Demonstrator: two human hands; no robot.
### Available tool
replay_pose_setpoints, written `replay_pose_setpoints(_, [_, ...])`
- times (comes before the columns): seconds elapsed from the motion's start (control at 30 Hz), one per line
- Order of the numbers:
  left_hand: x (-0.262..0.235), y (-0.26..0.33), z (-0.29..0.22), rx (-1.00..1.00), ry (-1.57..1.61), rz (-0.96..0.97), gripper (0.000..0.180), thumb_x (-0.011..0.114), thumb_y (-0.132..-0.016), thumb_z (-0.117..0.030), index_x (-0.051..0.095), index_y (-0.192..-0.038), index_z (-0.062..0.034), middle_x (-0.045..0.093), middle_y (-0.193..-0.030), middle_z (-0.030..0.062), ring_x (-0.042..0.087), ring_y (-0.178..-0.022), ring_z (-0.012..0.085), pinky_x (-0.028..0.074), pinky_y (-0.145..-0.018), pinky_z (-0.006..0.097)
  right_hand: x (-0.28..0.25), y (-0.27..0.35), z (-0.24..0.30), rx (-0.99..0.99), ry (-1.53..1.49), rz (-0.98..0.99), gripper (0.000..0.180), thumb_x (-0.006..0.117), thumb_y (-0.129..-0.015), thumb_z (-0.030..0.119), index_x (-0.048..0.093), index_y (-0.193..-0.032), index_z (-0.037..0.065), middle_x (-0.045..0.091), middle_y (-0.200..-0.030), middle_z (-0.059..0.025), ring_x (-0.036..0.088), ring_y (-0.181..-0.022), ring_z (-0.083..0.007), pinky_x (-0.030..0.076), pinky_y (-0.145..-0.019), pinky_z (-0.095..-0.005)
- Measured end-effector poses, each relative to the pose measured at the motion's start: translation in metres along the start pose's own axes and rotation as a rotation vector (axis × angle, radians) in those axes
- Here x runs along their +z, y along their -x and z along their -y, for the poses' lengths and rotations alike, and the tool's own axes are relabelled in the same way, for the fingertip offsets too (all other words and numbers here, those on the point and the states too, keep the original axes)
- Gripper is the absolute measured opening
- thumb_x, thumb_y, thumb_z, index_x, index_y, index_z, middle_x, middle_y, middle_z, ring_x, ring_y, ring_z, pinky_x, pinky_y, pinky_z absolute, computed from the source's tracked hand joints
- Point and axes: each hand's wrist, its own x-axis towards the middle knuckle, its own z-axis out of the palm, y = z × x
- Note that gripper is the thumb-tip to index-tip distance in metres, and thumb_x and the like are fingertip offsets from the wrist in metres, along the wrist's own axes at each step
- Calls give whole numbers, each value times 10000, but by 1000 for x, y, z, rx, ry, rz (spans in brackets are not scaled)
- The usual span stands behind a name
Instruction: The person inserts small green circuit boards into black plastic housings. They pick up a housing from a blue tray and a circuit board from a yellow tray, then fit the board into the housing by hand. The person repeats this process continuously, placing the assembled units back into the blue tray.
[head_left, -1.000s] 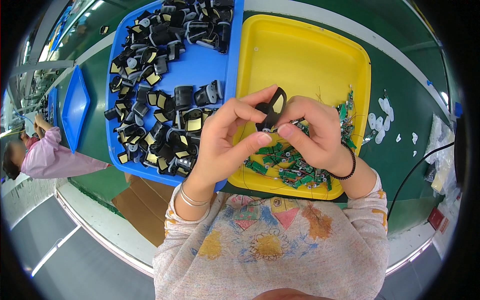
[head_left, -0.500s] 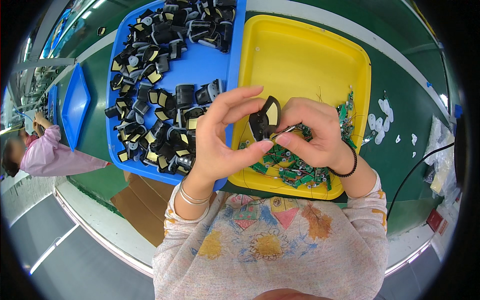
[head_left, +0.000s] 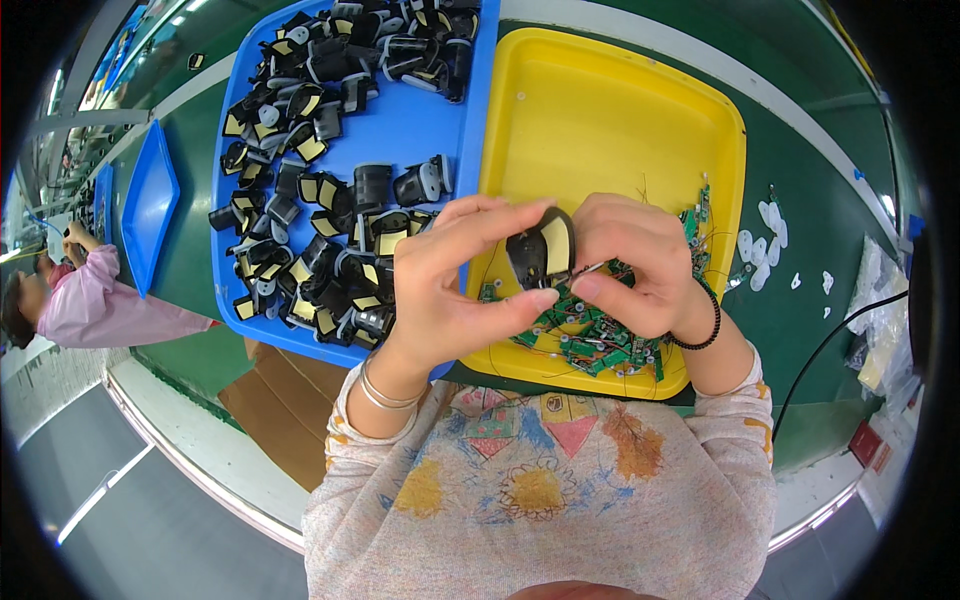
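Observation:
My left hand (head_left: pixel 440 280) holds a black plastic housing (head_left: pixel 528 262) with a cream-coloured pad, its thumb below and its forefinger along the top. My right hand (head_left: pixel 640 262) is closed at the housing's right side, thumb against bent fingers. Between them a small thin piece (head_left: pixel 590 268) pokes out toward the housing; its kind is mostly hidden. Both hands are above the near part of a yellow tray (head_left: pixel 600 90), over several green circuit boards (head_left: pixel 610 345) with thin wires.
On the left, a blue tray (head_left: pixel 420 125) bears many similar black housings (head_left: pixel 372 188). White flat pieces (head_left: pixel 760 250) lie on the green table right of the yellow tray. Clear plastic bags (head_left: pixel 880 320) and a black cable (head_left: pixel 835 335) are farther right. A person (head_left: pixel 95 300) in pink sits far left.
The housing has turned and shifted slightly right and down. My left forefinger has come down onto its top edge. My right hand stays close beside it, still pinched.

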Motion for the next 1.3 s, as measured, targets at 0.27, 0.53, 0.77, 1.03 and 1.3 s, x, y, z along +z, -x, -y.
replay_pose_setpoints(0.27, [-1, -9, -3, -25, -308, 3, 434, 719, -638, -133, 542, -1013, -7, 576, -906, 127, 529, -892, 242, 417, -789, 318, 7, 3, 1, 462, -438, -132, 135, 605, -793, 70, 592, -900, -11, 609, -807, -39, 570, -737, -108, 454, -665, -224])
replay_pose_setpoints(0.53, [-5, -7, -4, -325, 372, -112, 331, 654, -753, -111, 490, -1028, -29, 600, -910, 85, 557, -850, 138, 442, -766, 266, 5, 3, 7, 603, -595, -81, 140, 586, -809, 40, 549, -927, -25, 596, -818, -61, 601, -733, -101, 504, -641, -212])
replay_pose_setpoints(0.77, [2, -5, 1, -413, 618, -25, 430, 635, -762, -33, 390, -1115, -40, 588, -984, 123, 561, -896, 152, 433, -807, 273, 6, 4, 3, 573, -781, -160, 143, 591, -809, 48, 513, -912, -13, 580, -747, -44, 613, -657, -117, 504, -606, -212])
replay_pose_setpoints(1.03, [12, -2, 2, -282, 390, -101, 436, 656, -737, -10, 399, -1089, -28, 579, -969, 99, 551, -882, 146, 404, -812, 281, 13, 4, 6, 599, -821, -296, 140, 587, -815, 53, 502, -908, -6, 572, -724, -37, 604, -633, -105, 504, -572, -206])
replay_pose_setpoints(1.3, [14, 0, 3, -235, 309, -111, 438, 673, -734, -37, 419, -1090, -17, 557, -1003, 94, 551, -893, 153, 403, -829, 292, 11, 4, 7, 593, -751, -229, 130, 585, -812, 36, 505, -903, -11, 564, -701, -27, 594, -635, -93, 501, -577, -199])
